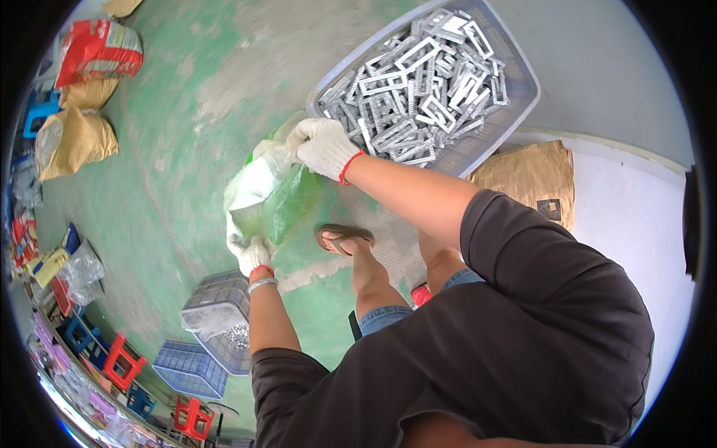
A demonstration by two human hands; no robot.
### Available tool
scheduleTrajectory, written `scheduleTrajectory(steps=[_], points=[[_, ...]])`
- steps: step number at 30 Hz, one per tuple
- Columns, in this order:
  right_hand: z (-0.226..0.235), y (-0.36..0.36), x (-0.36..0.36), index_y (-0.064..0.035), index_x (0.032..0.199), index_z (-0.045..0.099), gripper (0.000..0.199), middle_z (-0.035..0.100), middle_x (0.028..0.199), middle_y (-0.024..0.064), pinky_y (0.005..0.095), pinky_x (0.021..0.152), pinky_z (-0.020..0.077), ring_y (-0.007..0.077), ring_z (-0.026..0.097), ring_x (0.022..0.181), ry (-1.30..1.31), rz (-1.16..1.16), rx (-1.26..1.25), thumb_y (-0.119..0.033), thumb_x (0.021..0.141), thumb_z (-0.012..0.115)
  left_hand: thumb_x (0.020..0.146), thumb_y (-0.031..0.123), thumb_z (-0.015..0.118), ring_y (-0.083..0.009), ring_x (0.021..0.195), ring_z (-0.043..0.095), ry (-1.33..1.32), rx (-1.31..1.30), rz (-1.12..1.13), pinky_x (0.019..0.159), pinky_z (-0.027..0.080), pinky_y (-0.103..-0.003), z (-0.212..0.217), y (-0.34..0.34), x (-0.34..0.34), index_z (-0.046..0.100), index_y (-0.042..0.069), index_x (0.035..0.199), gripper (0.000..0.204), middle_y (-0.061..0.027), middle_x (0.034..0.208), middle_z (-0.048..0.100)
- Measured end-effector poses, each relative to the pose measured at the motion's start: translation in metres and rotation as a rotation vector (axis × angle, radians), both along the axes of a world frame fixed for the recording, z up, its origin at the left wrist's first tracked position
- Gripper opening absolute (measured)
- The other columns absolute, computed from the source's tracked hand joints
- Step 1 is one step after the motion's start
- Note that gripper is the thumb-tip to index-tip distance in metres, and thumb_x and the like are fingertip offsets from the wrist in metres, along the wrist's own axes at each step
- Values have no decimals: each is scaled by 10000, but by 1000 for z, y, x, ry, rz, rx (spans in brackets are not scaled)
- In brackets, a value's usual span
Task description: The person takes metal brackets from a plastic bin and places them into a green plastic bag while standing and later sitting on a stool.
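Where the fisheye rim darkens the far left, a row of small things is bent and blurred, so that only red and blue plastic stools (123,362) and some packets can be made out. Above them, tan paper sacks (73,138) and a red and white sack (97,48) are seen lying on the green floor (164,187). Lower down, a grey-blue slatted crate (216,317) is seen, holding a clear bag with small metal pieces that cannot be told apart; a second crate (190,369) of the same kind lies beside it, and its contents cannot be made out.

Near the middle, a green and clear plastic bag (272,194) is held up above the floor between the two gloved hands. Its lower end is clasped by the left hand (252,254), whose fingers are closed around it. Its upper edge is pinched shut in the grip of the right hand (323,145), just beside the rim of a large grey basket (523,82). What the bag holds is hidden by its folds.

The basket is heaped with silver rectangular metal frames (418,82), and its far corner is cut off at the top. Under the right forearm, a foot in a brown sandal (345,237) is partly covered. At the right, a crumpled brown paper sack (534,179) is seen lying beside the basket.
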State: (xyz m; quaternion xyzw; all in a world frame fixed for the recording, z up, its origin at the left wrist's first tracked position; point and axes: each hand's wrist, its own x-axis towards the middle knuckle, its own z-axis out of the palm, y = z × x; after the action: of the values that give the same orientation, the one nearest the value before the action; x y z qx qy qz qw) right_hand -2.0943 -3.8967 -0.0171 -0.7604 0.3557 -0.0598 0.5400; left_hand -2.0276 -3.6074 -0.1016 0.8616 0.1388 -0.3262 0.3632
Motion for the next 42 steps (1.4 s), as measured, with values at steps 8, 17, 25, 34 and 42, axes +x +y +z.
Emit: scheduleTrajectory(steps=[8,17,25,34,42], points=[[23,-58,-49,-67,1003,706,252,700,864,118,315,653,551,176,673,717,21,130,260,-22,762,651,886,7,541,-108,699,600,-41,-53,-12,477,478,-240,123,-32,-21,214,193,1561,774,-127,1471,446],[13,-154,-149,-287,1380,505,626,287,1524,198,453,968,486,410,502,1222,929,539,-594,-198,786,682,911,333,637,-328,1432,333,-271,81,-326,1140,292,-351,60,-51,-67,6,40,1555,948,-237,1565,271],[-15,-161,-180,-154,1078,656,336,560,1269,101,435,900,515,373,605,1068,711,615,-635,-106,746,629,890,515,647,-396,1394,360,-343,338,-339,1132,309,-410,144,-37,-80,138,-76,1504,993,-327,1499,318],[22,-197,-224,-4,986,654,427,678,970,106,342,799,525,233,661,899,131,-98,-366,-216,662,835,928,168,651,-190,1030,580,-210,-312,-33,900,490,-304,166,-85,-131,435,-57,1384,553,-142,1177,586],[196,-146,-212,-18,1029,635,381,672,978,55,301,807,529,153,646,908,-279,-147,625,67,689,785,970,227,610,-191,922,642,213,-872,-337,784,554,-324,263,-240,-146,443,27,1407,509,-111,1154,591]])
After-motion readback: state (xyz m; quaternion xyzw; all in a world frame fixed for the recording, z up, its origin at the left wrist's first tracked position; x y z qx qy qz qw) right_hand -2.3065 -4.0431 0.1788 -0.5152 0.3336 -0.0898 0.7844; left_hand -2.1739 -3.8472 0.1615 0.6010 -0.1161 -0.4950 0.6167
